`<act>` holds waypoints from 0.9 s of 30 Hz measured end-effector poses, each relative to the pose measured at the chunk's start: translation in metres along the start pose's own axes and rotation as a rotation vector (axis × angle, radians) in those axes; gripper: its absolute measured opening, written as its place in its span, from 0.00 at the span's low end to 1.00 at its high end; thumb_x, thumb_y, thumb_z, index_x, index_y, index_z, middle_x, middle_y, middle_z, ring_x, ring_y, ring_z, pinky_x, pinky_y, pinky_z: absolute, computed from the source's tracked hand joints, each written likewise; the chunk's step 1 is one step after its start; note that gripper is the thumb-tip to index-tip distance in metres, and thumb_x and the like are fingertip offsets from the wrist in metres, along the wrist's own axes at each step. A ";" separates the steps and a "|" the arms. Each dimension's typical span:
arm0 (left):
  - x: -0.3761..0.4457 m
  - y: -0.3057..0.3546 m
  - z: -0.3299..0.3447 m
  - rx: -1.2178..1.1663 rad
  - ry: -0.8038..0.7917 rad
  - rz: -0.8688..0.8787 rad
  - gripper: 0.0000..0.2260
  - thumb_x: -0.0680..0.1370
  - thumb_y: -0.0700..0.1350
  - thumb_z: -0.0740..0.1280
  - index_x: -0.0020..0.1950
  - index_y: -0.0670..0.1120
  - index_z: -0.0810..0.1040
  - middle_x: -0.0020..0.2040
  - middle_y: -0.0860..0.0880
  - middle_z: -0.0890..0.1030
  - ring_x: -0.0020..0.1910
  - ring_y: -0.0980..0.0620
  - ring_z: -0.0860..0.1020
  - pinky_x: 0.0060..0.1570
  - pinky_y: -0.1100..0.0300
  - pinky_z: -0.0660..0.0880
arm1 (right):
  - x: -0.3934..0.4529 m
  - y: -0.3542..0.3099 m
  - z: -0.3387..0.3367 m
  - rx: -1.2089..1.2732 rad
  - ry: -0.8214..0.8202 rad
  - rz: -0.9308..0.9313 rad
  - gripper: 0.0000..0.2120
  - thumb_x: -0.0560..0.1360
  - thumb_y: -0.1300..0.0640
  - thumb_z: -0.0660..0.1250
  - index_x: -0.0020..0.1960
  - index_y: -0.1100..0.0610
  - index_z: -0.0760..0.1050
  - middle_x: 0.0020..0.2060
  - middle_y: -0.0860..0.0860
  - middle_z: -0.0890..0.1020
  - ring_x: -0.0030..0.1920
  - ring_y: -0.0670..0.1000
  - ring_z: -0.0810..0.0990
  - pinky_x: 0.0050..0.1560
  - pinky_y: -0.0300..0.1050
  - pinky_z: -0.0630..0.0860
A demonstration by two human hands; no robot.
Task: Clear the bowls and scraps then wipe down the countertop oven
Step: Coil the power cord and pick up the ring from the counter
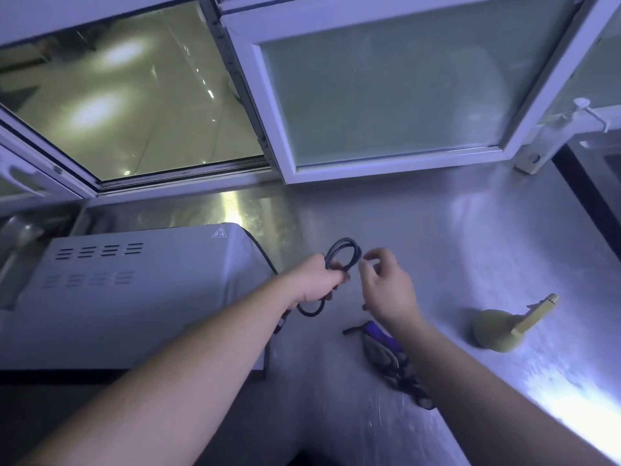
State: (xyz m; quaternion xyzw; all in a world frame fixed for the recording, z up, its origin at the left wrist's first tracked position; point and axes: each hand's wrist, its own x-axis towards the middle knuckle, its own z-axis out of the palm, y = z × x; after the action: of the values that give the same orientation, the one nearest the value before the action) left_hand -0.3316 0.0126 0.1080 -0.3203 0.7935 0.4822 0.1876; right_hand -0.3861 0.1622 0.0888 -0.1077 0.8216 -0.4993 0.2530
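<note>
We have the countertop oven (134, 284) on the left part of the steel worktop (437, 230), its vented top facing us and its long axis running left to right across the view. Its black power cord (342, 255) leaves the rear right corner of the oven and is gathered into a small coil. Our left hand (316, 280) is curled round that coil, holding it just off the oven's right end, with 1 loop standing above the fist and another hanging below it. Our right hand (386, 284) is just beside the coil on its right, holding nothing that we can make out, with thumb and forefinger drawn toward each other close to the loop; whether they touch the cord we cannot tell.

So the oven lies to the left of both hands, and the left hand is the nearer of the 2. We judge that wiping will call for the cord to be set down first, to free that hand.

A dark cloth with purple on it (386, 354) lies on the worktop below the right wrist, nearer the right hand, and a yellowish spray bottle (497, 327) lies on its side well to the right. No bowls or scraps show here.
</note>
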 end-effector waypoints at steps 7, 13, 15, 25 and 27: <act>-0.008 -0.003 0.008 0.393 -0.099 0.061 0.12 0.82 0.53 0.63 0.65 0.53 0.72 0.56 0.52 0.81 0.43 0.52 0.80 0.42 0.55 0.77 | 0.024 -0.019 -0.004 -0.142 -0.259 0.240 0.35 0.76 0.27 0.55 0.47 0.60 0.78 0.36 0.54 0.82 0.31 0.54 0.76 0.30 0.44 0.71; -0.014 -0.009 0.006 0.573 -0.109 0.099 0.08 0.82 0.54 0.62 0.57 0.52 0.72 0.51 0.50 0.82 0.44 0.48 0.83 0.46 0.49 0.81 | 0.027 -0.004 0.008 -0.162 -0.250 0.217 0.28 0.77 0.35 0.59 0.40 0.61 0.76 0.34 0.56 0.77 0.33 0.55 0.71 0.34 0.46 0.67; -0.016 -0.008 0.009 0.678 -0.069 0.128 0.09 0.83 0.53 0.61 0.58 0.49 0.71 0.52 0.48 0.79 0.44 0.46 0.79 0.38 0.53 0.75 | 0.026 -0.001 0.011 -0.127 -0.225 0.258 0.20 0.76 0.43 0.59 0.39 0.59 0.73 0.34 0.56 0.74 0.33 0.55 0.68 0.32 0.45 0.64; -0.028 0.011 0.019 0.708 -0.092 0.143 0.16 0.83 0.59 0.57 0.63 0.49 0.71 0.60 0.46 0.79 0.44 0.45 0.74 0.33 0.56 0.65 | 0.021 0.009 0.014 0.022 -0.135 0.343 0.11 0.79 0.58 0.59 0.38 0.59 0.66 0.31 0.56 0.66 0.27 0.51 0.58 0.27 0.38 0.56; -0.034 0.013 0.016 0.698 -0.131 0.135 0.17 0.85 0.60 0.53 0.61 0.49 0.70 0.62 0.45 0.78 0.45 0.45 0.72 0.34 0.54 0.64 | 0.022 0.011 0.012 0.019 -0.166 0.374 0.09 0.79 0.58 0.59 0.41 0.59 0.70 0.33 0.56 0.66 0.29 0.52 0.59 0.26 0.37 0.56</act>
State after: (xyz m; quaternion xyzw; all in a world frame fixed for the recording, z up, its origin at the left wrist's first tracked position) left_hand -0.3162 0.0424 0.1296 -0.1525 0.9160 0.2130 0.3039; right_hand -0.3971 0.1488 0.0678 0.0086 0.7988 -0.4408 0.4093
